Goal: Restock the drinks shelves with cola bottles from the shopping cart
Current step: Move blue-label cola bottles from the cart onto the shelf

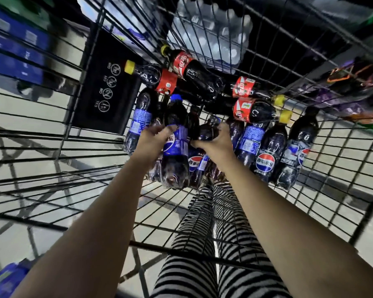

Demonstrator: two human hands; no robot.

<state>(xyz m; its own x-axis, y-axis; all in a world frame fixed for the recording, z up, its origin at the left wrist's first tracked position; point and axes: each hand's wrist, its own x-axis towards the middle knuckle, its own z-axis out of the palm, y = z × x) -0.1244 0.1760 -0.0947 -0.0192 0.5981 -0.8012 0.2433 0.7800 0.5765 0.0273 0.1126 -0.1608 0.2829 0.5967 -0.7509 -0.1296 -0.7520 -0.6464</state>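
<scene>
I look down into a black wire shopping cart [323,168] holding several cola bottles. My left hand [152,140] grips a blue-labelled cola bottle [177,145] with a blue cap, lifted a little above the pile. My right hand [215,140] grips another dark blue-labelled bottle [209,130] near its upper part; its label is hidden by my fingers. More blue-labelled bottles [267,158] lie to the right and one [138,121] to the left. Red-labelled cola bottles with yellow caps [190,67] lie further back.
A black child-seat flap [108,82] with warning icons stands at the cart's far left. Shrink-wrapped packs of water bottles [213,33] lie beyond the cart. Purple packets [342,93] sit at right. Striped trousers [202,244] show through the mesh below.
</scene>
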